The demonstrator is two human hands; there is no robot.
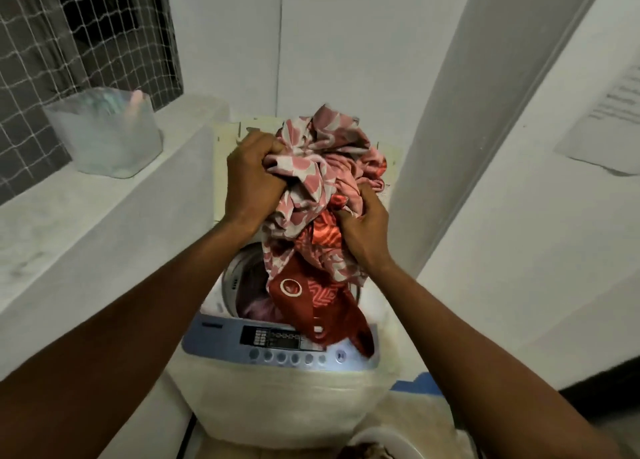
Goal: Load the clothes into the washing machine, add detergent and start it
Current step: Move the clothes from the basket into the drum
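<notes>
Loading step: pink-and-red patterned cloth bundle (322, 195) clenched in left hand (254, 181) and right hand (363, 230) above open white top-loading washing machine (277, 399) (red tail draping control panel (277, 347)); next, likely lowering into drum.

1. One washing machine (277, 399), its lid up.
2. Two hands: the left hand (251, 185) and the right hand (363, 231), both gripping cloth.
3. One bundle of clothes (322, 188); how many garments cannot be told.
4. One plastic tub (104, 136) on the ledge.
5. One paper sheet (609, 126) on the wall.
</notes>
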